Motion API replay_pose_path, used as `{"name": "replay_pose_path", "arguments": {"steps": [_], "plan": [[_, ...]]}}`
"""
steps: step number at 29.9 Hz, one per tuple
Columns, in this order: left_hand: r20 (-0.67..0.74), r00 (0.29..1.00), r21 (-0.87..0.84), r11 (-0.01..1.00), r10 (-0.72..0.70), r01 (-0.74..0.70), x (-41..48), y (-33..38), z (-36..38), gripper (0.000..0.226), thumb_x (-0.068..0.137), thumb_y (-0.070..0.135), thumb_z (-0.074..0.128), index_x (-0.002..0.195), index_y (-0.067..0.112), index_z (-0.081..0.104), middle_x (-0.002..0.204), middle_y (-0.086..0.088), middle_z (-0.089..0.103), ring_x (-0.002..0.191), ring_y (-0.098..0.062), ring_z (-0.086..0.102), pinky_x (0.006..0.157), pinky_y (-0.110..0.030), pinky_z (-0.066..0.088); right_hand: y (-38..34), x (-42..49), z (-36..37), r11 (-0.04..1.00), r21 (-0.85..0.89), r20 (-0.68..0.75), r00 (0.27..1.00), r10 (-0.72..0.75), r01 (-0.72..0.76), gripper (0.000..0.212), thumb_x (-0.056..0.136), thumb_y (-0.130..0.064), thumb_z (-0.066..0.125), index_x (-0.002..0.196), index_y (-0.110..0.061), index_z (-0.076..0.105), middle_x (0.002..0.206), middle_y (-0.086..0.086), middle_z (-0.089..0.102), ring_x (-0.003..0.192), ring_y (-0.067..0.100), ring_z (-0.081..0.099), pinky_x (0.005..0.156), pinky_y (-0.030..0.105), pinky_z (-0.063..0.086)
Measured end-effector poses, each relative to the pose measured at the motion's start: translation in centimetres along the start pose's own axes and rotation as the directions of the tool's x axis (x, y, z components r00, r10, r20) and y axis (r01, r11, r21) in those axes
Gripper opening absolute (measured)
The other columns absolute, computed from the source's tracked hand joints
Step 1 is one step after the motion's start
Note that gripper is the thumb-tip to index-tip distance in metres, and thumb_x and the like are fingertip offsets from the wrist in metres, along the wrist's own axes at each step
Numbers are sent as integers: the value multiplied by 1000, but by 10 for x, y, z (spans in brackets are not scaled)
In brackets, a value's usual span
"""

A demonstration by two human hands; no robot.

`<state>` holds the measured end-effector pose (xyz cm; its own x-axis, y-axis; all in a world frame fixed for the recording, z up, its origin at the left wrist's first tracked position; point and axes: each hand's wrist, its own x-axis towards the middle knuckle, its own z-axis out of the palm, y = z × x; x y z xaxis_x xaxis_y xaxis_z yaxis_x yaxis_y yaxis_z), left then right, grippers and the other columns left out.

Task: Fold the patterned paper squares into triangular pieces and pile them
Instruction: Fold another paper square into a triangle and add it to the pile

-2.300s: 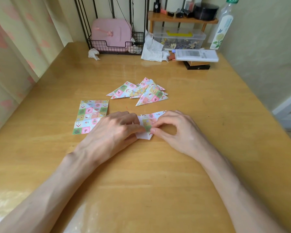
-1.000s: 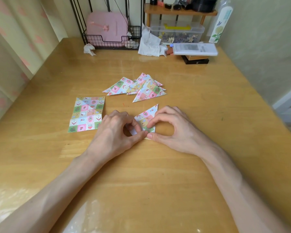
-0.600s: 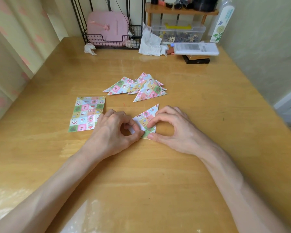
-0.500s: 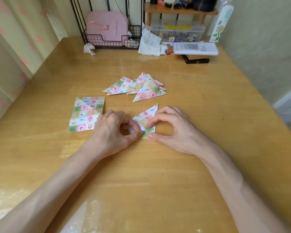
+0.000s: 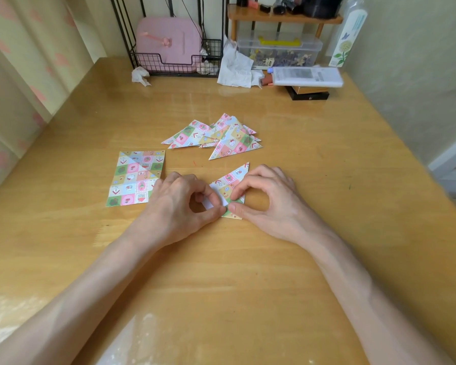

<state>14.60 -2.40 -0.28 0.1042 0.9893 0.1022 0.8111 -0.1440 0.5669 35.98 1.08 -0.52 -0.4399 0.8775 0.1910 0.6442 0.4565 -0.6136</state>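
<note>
**Two hands folding a patterned paper on a wooden bench**

A half-folded paper (image 5: 233, 181), triangular with a colourful checked print and a white flap showing at its left, lies flat at the middle of the bench (image 5: 340, 180). The left hand (image 5: 177, 206) pinches the white flap between curled thumb and forefinger. The right hand (image 5: 271, 204) pinches the paper's lower right corner the same way, its other fingers arched above the bench. Just behind the hands sits a loose pile of finished triangles (image 5: 221, 138), overlapping one another. To the left, beside the left hand, lies a flat stack of unfolded patterned paper (image 5: 136, 177). At the far edge stand a wire basket (image 5: 169, 64) holding a pink case (image 5: 169, 40), crumpled tissue (image 5: 236, 68) and a clear plastic box (image 5: 279, 50).
</note>
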Motion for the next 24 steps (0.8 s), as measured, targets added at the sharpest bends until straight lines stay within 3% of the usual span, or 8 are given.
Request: {"name": "replay_pose_path", "arguments": {"steps": [18, 24], "plan": [[91, 995, -38, 998, -39, 43, 3, 0, -12, 11, 79, 51, 77, 78, 45, 68, 86, 15, 64, 93, -9, 53, 95, -41, 43, -8, 0, -1, 996, -51, 82, 994, 73, -69, 27, 79, -53, 79, 99, -41, 66, 109, -21, 50, 120, 5, 39, 105, 37, 28], [85, 996, 9, 999, -36, 35, 2, 1, -13, 13, 81, 52, 76, 78, 46, 65, 87, 16, 62, 94, -4, 49, 88, -33, 32, -12, -1, 6, 992, -73, 23, 994, 105, -103, 24, 80, -54, 77, 95, -39, 66, 110, -21, 49, 120, 3, 38, 99, 30, 25]]}}
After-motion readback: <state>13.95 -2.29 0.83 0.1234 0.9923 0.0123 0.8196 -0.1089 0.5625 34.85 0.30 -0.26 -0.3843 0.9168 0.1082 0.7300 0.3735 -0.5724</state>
